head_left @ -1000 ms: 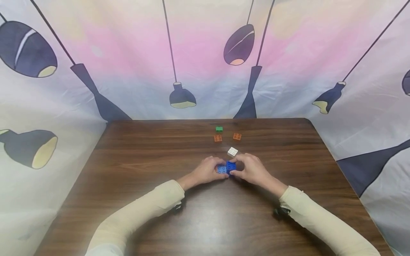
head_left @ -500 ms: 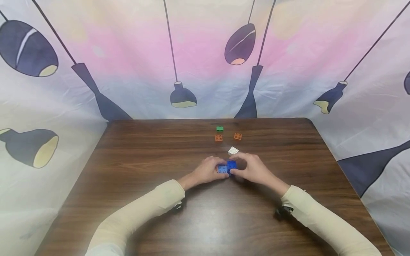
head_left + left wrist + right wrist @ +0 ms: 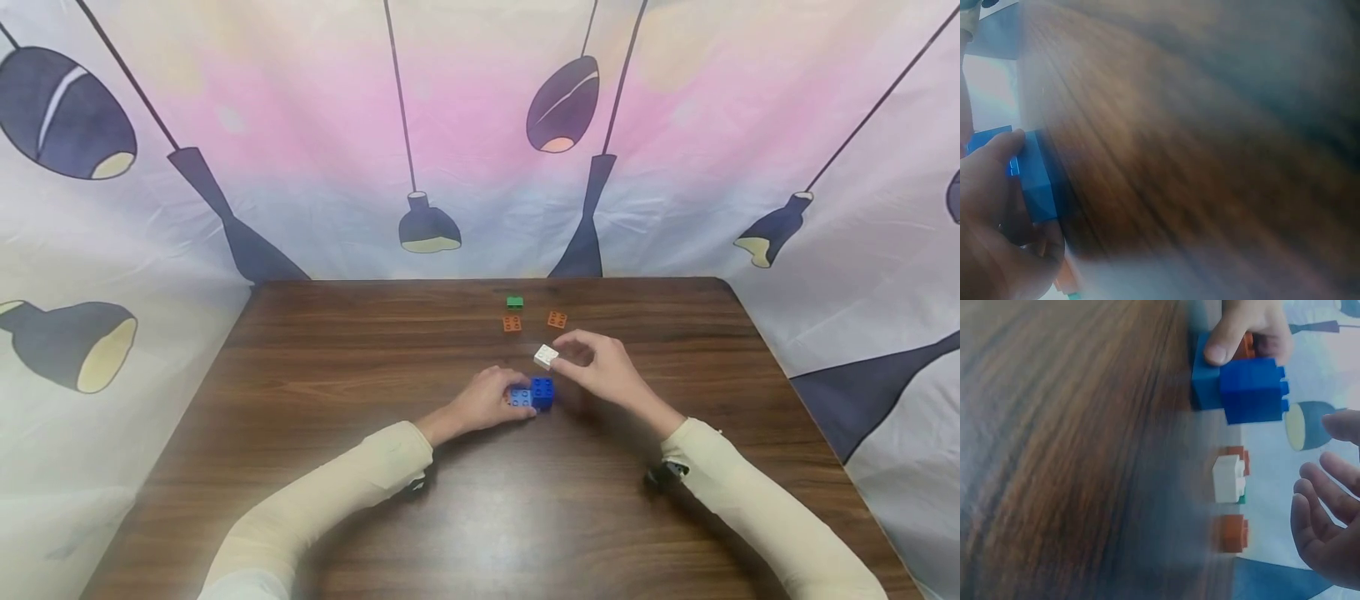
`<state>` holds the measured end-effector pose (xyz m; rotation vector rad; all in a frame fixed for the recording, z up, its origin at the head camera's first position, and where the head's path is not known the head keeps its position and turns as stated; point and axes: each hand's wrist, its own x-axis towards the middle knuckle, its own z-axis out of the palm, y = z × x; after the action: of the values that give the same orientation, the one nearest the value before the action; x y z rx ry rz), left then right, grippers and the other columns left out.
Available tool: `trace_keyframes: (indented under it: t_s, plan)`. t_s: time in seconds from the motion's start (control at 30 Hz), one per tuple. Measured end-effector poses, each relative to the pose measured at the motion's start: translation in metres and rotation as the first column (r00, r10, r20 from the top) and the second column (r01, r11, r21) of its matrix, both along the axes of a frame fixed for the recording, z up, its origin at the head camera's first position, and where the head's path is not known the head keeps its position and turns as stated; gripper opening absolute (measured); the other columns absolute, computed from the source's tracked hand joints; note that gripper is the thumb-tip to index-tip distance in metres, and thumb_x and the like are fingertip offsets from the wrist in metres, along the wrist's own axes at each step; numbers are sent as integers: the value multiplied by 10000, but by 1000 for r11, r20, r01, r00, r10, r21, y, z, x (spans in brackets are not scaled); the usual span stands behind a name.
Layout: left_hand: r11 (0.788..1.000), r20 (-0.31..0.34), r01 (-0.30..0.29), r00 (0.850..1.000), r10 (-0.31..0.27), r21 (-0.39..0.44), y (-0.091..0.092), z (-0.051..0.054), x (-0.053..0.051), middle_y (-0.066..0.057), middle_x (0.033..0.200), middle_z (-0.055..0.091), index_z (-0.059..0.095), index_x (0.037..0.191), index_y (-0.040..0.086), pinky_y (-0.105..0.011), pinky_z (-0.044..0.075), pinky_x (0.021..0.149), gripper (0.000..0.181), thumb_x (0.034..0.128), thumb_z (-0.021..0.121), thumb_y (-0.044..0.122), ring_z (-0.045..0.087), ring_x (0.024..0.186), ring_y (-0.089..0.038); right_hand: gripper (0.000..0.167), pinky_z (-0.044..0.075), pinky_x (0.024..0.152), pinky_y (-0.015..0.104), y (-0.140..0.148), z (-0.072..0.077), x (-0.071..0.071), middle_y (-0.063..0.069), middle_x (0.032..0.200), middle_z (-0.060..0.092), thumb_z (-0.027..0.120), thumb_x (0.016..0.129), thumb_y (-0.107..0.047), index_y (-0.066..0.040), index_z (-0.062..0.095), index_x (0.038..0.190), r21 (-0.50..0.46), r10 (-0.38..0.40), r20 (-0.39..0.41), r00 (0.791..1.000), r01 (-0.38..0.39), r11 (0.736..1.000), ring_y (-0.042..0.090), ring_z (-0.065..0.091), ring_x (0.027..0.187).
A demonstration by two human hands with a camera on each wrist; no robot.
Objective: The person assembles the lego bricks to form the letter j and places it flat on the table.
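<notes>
My left hand (image 3: 486, 400) grips a light blue toy building brick (image 3: 519, 397) low on the table, thumb on its near side. A dark blue brick (image 3: 542, 392) sits higher at its right end, with its studs up, as the right wrist view (image 3: 1252, 390) also shows. Some orange (image 3: 1248, 347) shows behind the left thumb, partly hidden by the hand. My right hand (image 3: 603, 364) hovers just right of a white brick (image 3: 546, 357), thumb and fingers apart. In the right wrist view its fingers (image 3: 1329, 494) are spread and hold nothing.
Beyond the white brick lie two orange bricks (image 3: 512, 323) (image 3: 557, 319) and a green brick (image 3: 514, 302), near the far edge of the brown wooden table (image 3: 360, 333). A cloth printed with lamps (image 3: 480, 150) hangs behind the table.
My right hand has let go of the dark blue brick and moved away from me, up to the white brick. The left hand has stayed in place on the light blue brick.
</notes>
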<state>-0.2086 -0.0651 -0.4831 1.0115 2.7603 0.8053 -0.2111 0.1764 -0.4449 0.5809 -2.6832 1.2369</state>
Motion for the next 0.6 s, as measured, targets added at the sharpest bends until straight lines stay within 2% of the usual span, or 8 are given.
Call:
trace_keyframes:
  t_s: [0.17, 0.4, 0.6]
  plan:
    - [1000, 3, 0, 1000, 0, -3, 1, 0, 0, -43, 1133, 738, 716, 1223, 102, -315, 482, 844, 469, 873, 799, 403, 612, 973, -164, 304, 567, 754, 397, 2, -7, -10, 82, 1015, 767, 811, 886, -275, -100, 737, 1123, 8, -29, 34, 999, 29, 1000, 183, 694, 851]
    - [1000, 12, -1, 1000, 1, -15, 0, -1, 0, -43, 1154, 732, 709, 1243, 100, -322, 483, 857, 483, 885, 786, 415, 611, 990, -162, 380, 586, 807, 422, 0, -17, -19, 80, 1106, 754, 823, 874, -309, -91, 728, 1170, 46, -63, 81, 995, 60, 997, 225, 710, 972]
    - [1000, -3, 8, 1000, -8, -16, 0, -3, -1, -39, 1166, 735, 710, 1244, 102, -345, 490, 891, 483, 889, 782, 422, 623, 1018, -169, 418, 572, 855, 449, -2, -23, -24, 99, 1138, 753, 841, 856, -332, -80, 733, 1170, 76, -92, 80, 993, 85, 993, 256, 710, 1039]
